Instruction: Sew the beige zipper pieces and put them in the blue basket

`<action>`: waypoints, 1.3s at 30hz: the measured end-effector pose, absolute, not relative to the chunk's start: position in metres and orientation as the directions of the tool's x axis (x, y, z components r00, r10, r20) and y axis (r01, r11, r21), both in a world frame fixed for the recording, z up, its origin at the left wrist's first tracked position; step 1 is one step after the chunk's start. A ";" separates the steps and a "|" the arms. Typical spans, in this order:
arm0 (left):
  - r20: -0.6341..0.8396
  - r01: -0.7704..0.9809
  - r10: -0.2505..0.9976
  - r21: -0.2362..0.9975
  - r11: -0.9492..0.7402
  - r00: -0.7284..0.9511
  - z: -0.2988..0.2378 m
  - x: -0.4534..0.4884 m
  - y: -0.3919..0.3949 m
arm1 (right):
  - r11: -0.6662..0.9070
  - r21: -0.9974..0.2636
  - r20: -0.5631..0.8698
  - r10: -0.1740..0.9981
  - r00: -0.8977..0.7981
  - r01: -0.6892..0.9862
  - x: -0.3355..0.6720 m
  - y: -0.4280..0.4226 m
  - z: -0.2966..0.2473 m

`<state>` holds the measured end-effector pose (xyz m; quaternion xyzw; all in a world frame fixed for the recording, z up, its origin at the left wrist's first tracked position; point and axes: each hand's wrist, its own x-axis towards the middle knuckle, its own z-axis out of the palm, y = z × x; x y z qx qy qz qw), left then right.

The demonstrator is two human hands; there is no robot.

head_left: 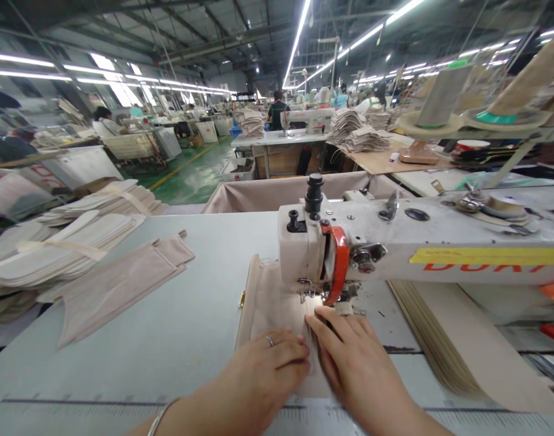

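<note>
Both hands lie flat on a beige fabric piece (267, 297) at the near edge of the surface (177, 357), just in front of the sewing machine (395, 242). The left hand (258, 375), a ring on one finger, presses down with its fingers together. Their tips touch the right hand (356, 363), whose fingers stretch flat toward the presser foot (344, 307). The fabric runs from under both palms back beneath the machine head. Stacked cut pieces (54, 254) sit along the left edge.
</note>
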<state>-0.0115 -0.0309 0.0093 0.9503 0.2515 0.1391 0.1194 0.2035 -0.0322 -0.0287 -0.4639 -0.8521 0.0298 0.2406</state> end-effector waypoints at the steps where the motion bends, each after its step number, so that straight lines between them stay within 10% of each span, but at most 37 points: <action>1: 0.202 0.447 0.513 0.297 -0.844 0.834 0.010 -0.012 -0.029 | 0.568 -0.277 0.379 0.806 -0.455 0.775 0.203 -0.032 -0.029; 39: 0.286 0.701 0.761 0.297 -0.648 0.582 -0.014 -0.001 0.041 | 0.511 -0.237 0.350 0.838 -0.418 0.826 0.197 -0.025 -0.027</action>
